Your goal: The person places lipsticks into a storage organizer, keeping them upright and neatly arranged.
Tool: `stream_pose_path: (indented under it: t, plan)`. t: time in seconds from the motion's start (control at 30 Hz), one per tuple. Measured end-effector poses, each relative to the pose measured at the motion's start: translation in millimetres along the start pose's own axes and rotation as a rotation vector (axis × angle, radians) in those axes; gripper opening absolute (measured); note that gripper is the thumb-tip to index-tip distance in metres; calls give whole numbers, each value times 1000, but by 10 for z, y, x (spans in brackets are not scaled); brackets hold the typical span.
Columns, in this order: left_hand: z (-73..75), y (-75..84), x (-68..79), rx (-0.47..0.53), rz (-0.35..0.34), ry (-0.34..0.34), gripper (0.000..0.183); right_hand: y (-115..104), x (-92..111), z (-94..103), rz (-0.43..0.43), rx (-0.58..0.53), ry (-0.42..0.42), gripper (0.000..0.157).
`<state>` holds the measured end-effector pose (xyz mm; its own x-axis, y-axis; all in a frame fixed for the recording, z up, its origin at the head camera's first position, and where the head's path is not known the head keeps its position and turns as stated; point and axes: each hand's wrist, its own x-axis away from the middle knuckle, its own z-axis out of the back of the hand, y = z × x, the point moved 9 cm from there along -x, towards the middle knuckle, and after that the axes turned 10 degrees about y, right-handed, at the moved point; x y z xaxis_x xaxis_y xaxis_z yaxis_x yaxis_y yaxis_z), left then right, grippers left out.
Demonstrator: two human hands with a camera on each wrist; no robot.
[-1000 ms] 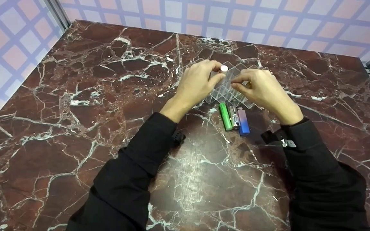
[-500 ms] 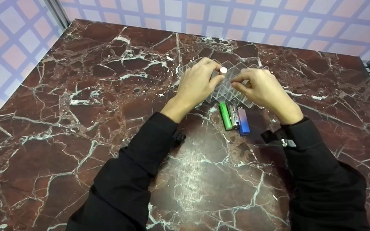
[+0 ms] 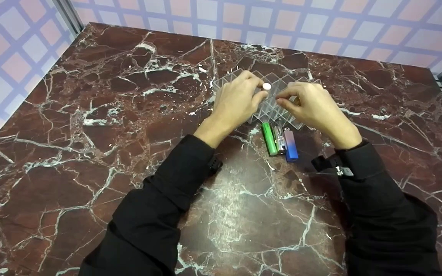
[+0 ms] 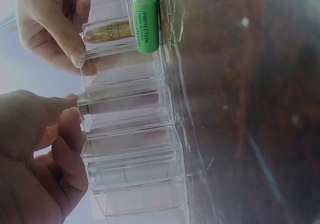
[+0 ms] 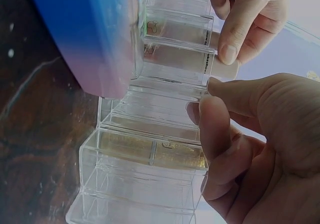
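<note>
A clear lipstick organizer [image 3: 261, 113] with diamond-set compartments stands on the table. My left hand [image 3: 236, 97] pinches a slim cosmetic tube with a round white end [image 3: 267, 87] between thumb and forefinger. In the right wrist view most of this tube [image 5: 177, 59] sits inside a compartment, its end standing out past the rim. My right hand [image 3: 313, 103] pinches the organizer's upper edge with thumb and forefinger, close to the left fingertips. Other compartments hold tubes, among them a gold one [image 4: 107, 33]; the hands cover part of the organizer from above.
In front of the organizer lie a green lip balm [image 3: 269, 138], a clear silvery tube [image 3: 279, 140] and a pink-to-blue tube [image 3: 291, 145], side by side. The marbled table [image 3: 129, 214] meets patterned panels [image 3: 232, 19] at its back and left.
The tube's white end has sunk lower toward the organizer, with my left hand easing down along with it. My right hand stays in place.
</note>
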<state>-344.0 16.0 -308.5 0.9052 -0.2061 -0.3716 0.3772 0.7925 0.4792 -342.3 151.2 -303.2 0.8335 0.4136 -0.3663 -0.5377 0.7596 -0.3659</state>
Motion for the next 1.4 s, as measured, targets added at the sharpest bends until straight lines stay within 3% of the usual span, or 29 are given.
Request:
stream_pose_path:
  t: [0.37, 0.7, 1.4]
  plan:
    - [-13, -27, -9, 38, 22, 4, 31, 2, 4, -5, -8, 2, -14, 17]
    - [38, -27, -9, 65, 20, 62, 34, 6, 6, -4, -16, 0, -16, 17]
    - [35, -11, -12, 5, 8, 50, 35, 16, 6, -10, -22, -3, -13, 18]
